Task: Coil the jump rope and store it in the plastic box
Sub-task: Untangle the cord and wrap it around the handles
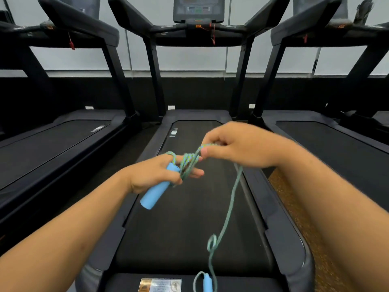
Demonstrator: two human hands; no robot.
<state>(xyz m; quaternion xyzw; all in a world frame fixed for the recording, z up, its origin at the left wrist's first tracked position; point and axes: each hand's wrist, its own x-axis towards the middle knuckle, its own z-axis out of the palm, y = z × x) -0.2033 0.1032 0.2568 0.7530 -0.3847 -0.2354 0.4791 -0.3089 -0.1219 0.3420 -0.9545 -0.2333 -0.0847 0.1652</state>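
My left hand grips one light blue handle of the jump rope, with several turns of green-blue cord wound around its fingers. My right hand pinches the cord just right of those turns. From there the loose cord hangs down, twists into a small loop and ends at the second blue handle, which lies at the bottom edge of the view. No plastic box is in sight.
I stand over the black belt of a treadmill, its console straight ahead. Two more treadmills flank it. A strip of brown speckled floor runs along the right side rail.
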